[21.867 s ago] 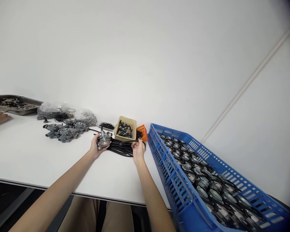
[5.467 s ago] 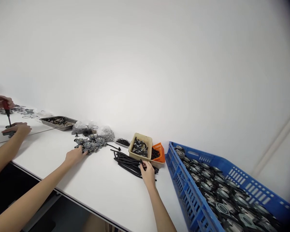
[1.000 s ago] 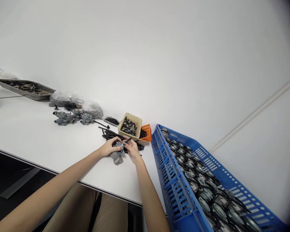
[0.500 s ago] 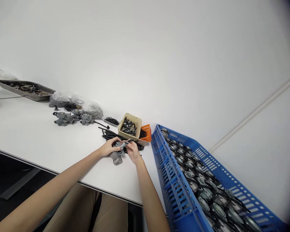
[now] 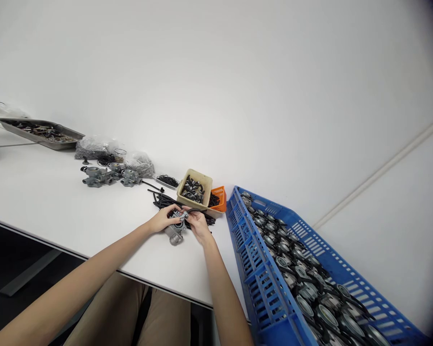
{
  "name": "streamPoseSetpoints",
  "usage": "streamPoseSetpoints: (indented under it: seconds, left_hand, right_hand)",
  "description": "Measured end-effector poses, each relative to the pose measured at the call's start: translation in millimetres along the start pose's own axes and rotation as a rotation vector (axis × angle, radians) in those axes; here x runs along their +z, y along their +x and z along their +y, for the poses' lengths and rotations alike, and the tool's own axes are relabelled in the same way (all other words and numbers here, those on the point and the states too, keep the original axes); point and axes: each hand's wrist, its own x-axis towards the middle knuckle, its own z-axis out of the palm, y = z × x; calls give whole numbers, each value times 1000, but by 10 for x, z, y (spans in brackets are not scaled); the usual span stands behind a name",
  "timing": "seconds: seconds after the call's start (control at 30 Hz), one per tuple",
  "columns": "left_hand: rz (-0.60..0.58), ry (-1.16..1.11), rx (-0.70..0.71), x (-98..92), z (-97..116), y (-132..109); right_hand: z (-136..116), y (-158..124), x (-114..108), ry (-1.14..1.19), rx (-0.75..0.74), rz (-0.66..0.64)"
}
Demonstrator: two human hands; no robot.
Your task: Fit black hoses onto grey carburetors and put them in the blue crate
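Note:
My left hand [image 5: 163,220] grips a grey metal carburetor [image 5: 175,232] that rests on the white table [image 5: 57,206]. My right hand [image 5: 197,225] pinches a short black rubber hose [image 5: 190,211] against the top of the carburetor. Just behind both hands lies a pile of black hoses [image 5: 164,200]. A beige box [image 5: 195,189] of black fittings and a small orange basket [image 5: 219,198] stand beyond the pile.
A blue crate [image 5: 267,283] full of carburetors fills the right side. Further left on the table are more grey carburetors [image 5: 106,175], plastic bags of small parts [image 5: 94,146] and a metal tray [image 5: 39,130]. The table's front edge runs near my lap.
In the last second my hands have stayed on the carburetor, and the hose in my right hand has tipped lower toward it. Earlier, my left hand fetched this carburetor from the group at left.

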Motion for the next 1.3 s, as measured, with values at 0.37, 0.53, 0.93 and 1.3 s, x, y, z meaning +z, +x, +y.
streamPoseSetpoints:
  seconds: [0.37,0.53,0.93,1.3]
  left_hand:
    - [7,-10,-7,2,10,-4]
    - [-5,-10,-4,1,20,-6]
    - [17,-1,-28,3,27,-5]
    - [4,17,-19,-4,30,-6]
  right_hand:
    - [-42,-28,-6,20,-2,-34]
    - [-23,-13,-4,8,-28,6]
    - [-54,-28,23,39,-18,-35]
    - [-32,-18,22,-34,-20,21]
